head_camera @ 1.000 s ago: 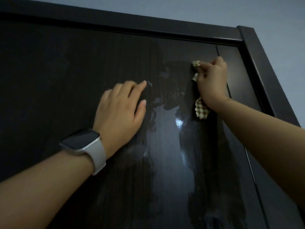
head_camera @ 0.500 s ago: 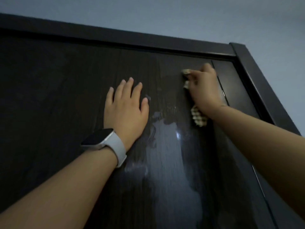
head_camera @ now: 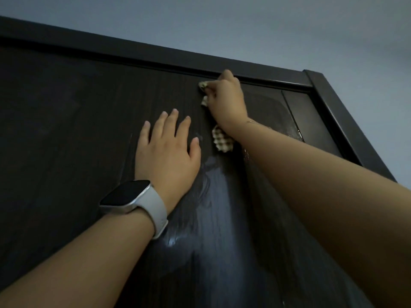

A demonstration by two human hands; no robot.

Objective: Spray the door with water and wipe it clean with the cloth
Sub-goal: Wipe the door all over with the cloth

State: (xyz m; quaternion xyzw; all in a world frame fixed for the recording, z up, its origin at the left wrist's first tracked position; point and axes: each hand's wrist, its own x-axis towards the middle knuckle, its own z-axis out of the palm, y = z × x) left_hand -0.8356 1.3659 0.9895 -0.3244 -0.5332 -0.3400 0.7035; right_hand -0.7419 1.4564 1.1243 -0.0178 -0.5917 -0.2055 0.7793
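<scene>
The dark wood-grain door [head_camera: 66, 130] fills most of the view, with wet shiny streaks down its middle. My right hand [head_camera: 226, 101] presses a checked cloth [head_camera: 221, 141] against the door just below the top frame; the cloth sticks out above the fingers and below the wrist. My left hand [head_camera: 166, 150] lies flat on the door with fingers spread, holding nothing, a white-strapped watch on its wrist. No spray bottle is in view.
The dark door frame [head_camera: 266, 74] runs along the top and down the right side [head_camera: 347, 130]. A pale grey-blue wall [head_camera: 244, 25] lies above and to the right. A narrow vertical groove [head_camera: 291, 116] marks the door's right panel.
My right hand has carried the cloth up the door to just under the top frame. My left hand stays flat on the door. The view has tilted upward.
</scene>
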